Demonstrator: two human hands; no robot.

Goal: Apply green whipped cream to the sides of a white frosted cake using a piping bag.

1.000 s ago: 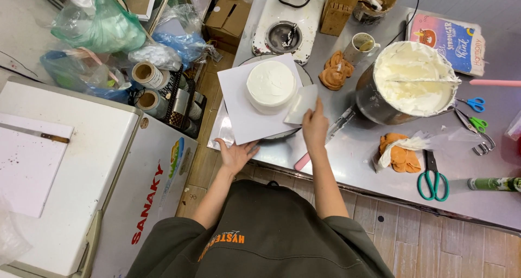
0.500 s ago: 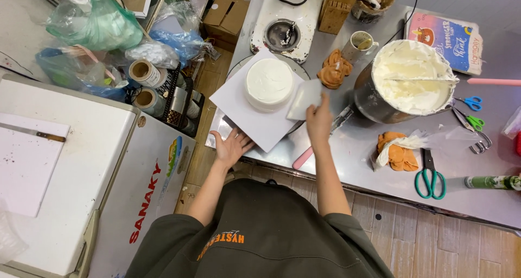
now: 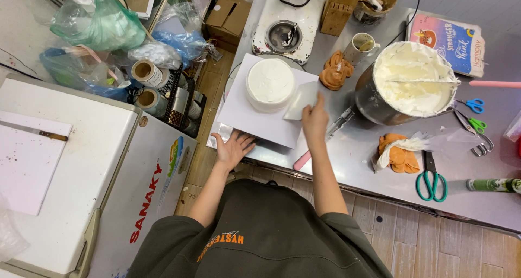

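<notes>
Big round steel mixing bowl [image 3: 374,101] at the right of the steel worktop [image 3: 353,158], heaped with white cream, a long spatula [image 3: 423,82] lying flat across the top. Beside it, a small pale cup [image 3: 362,46] with something yellowish inside. Centre stage: a round white frosted cake [image 3: 270,84] sitting upright on a square white board [image 3: 255,120], the board turned corner-on to the person. Right hand [image 3: 315,118] pinches a pale flat scraper [image 3: 300,100], fingers closed on its lower edge, blade touching the cake's right side, its long edge running roughly up the frame. Left hand [image 3: 234,148] lies open, fingers spread, flat at the board's near edge, gripping nothing. Green-handled scissors [image 3: 431,179] sit well off to the right.
</notes>
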